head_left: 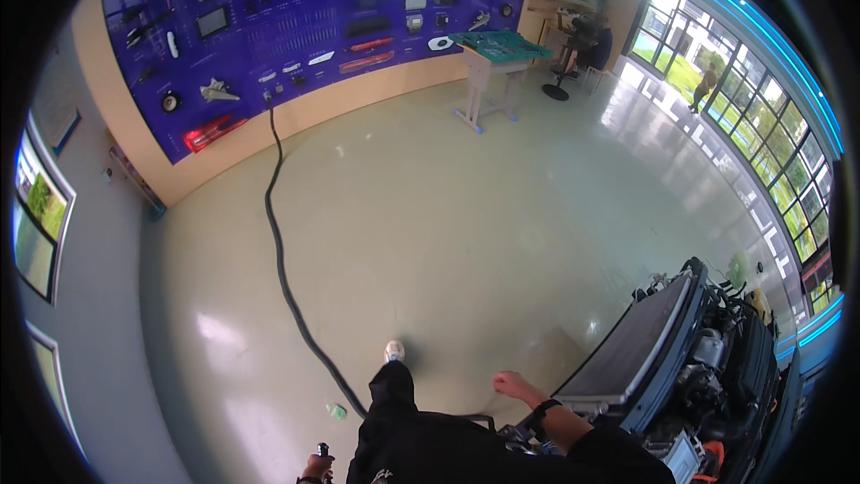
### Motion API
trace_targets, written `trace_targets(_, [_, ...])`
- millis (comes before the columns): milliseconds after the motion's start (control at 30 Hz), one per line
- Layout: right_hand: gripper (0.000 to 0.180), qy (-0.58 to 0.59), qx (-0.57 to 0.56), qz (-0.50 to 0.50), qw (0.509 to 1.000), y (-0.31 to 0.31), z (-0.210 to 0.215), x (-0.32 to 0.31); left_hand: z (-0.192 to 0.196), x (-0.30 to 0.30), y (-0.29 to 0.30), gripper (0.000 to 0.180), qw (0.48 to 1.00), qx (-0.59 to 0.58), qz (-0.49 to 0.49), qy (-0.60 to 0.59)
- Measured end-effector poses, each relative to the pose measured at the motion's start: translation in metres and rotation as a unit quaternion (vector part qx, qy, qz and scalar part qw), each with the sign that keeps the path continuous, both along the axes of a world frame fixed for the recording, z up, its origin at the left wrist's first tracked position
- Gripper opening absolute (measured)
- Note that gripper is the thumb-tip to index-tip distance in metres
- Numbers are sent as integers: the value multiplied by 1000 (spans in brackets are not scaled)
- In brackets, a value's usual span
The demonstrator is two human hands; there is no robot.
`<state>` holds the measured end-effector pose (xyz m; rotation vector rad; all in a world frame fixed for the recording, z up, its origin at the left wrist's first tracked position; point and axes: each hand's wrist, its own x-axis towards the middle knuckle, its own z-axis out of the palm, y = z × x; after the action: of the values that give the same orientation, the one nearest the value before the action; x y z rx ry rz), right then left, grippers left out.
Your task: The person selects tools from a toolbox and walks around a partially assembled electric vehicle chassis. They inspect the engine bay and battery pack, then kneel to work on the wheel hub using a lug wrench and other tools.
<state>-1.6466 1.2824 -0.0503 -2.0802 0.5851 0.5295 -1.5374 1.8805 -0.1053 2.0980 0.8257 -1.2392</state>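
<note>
Left hand gripping a dark handle, right hand in a fist near a vehicle front assembly.
The left hand (pixel 315 469) is cut by the lower edge; its dark handle (pixel 323 450) pokes up above the fingers, the rest hidden, so its kind is unclear. The right hand (pixel 510 384) is closed, its fingertips out of sight. Right of it, apart, stands the front assembly (pixel 627 341), its near end partly covered by the forearm. Just ahead of the left hand, a crumpled green scrap (pixel 336 411), hard to identify, lies on the glossy pale floor (pixel 430 215). Beyond it a black hose (pixel 285 273) runs to a purple display wall (pixel 269 31); far ahead of the right hand stands a green-topped table (pixel 500 47).
</note>
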Motion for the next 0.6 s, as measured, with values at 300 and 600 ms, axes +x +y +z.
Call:
trace_targets(300, [25,190,153,-339,909,-149,-8,106,46,462,-375,38,896,6,-428,-119])
trace_targets(600, [22,162,112,-350,916,-394,-24,316,91,694,-738,41,815,-92,-529,-219])
